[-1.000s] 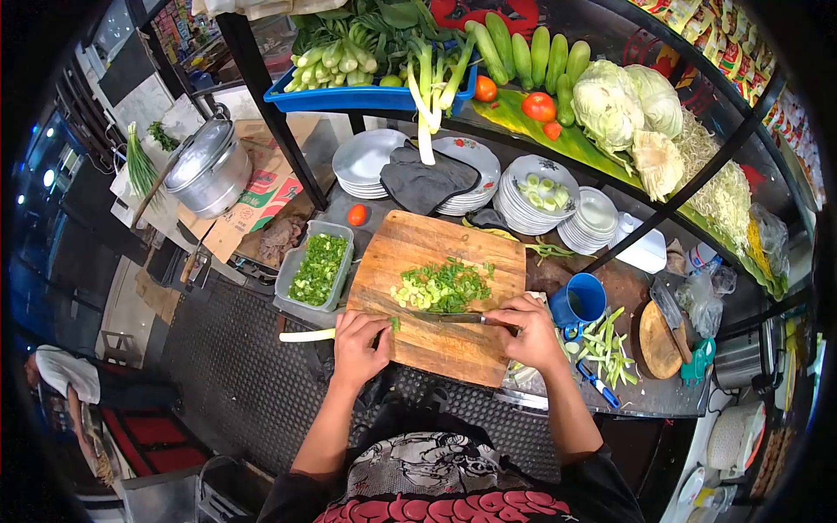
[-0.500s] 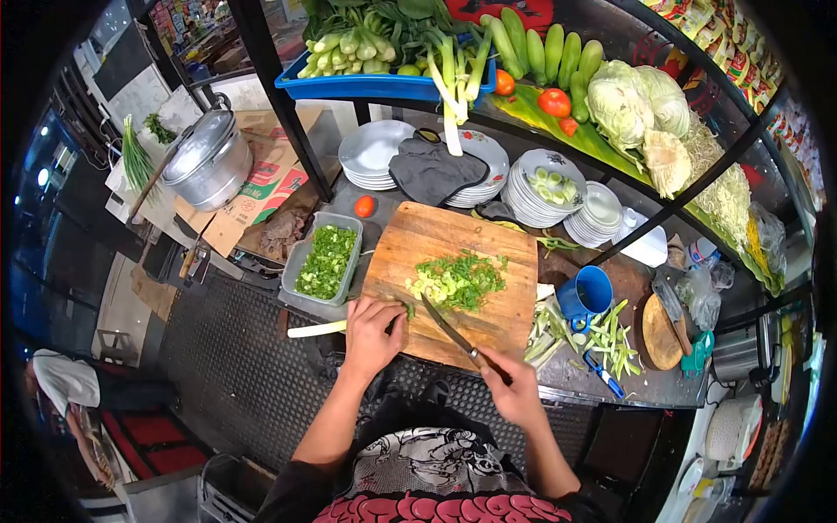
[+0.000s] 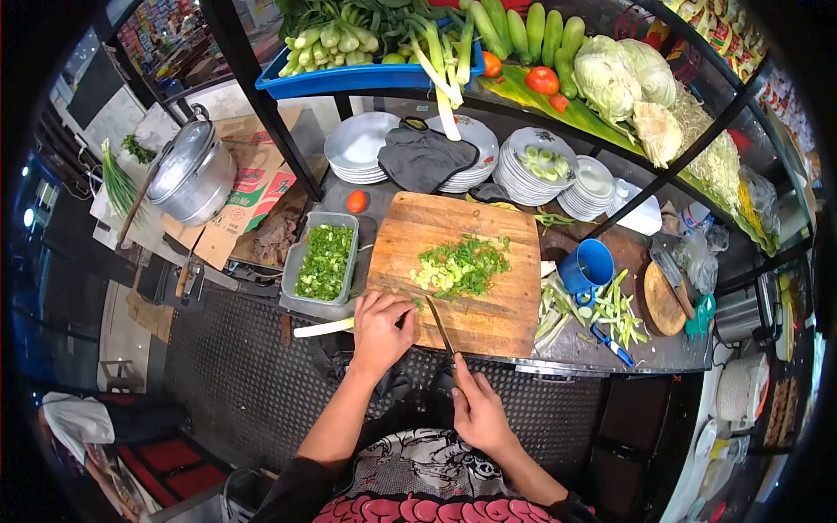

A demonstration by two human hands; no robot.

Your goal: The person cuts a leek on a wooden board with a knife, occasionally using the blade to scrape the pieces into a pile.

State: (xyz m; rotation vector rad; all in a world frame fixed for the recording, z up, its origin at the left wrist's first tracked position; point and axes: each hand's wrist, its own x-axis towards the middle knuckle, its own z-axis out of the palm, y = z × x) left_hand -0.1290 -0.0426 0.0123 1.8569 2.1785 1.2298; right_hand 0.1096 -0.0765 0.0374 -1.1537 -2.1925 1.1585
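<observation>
My left hand (image 3: 381,333) is closed over a leek (image 3: 323,329) at the lower left corner of the wooden cutting board (image 3: 488,322). The leek's white end sticks out to the left, past the board's edge; my fingers hide the rest. A knife (image 3: 442,329) is gripped by its handle in my right hand (image 3: 481,414), its blade slanting up and left over the board, just right of my left fingers. Chopped green and pale pieces (image 3: 462,266) lie heaped on the board. Left of it stands a plastic container (image 3: 292,272) of chopped greens (image 3: 327,261).
Behind the board are a tomato (image 3: 357,201), stacked plates (image 3: 357,144) and a dark cloth (image 3: 427,157). To the right sit a blue mug (image 3: 587,266), leek strips (image 3: 617,318), a blue-handled peeler (image 3: 613,345) and a round wooden block (image 3: 660,305). A vegetable shelf (image 3: 366,84) runs above.
My right hand and the knife have moved left, closer to my left hand, and the blade now points more steeply away from me. My left hand still holds the leek. The view has shifted slightly.
</observation>
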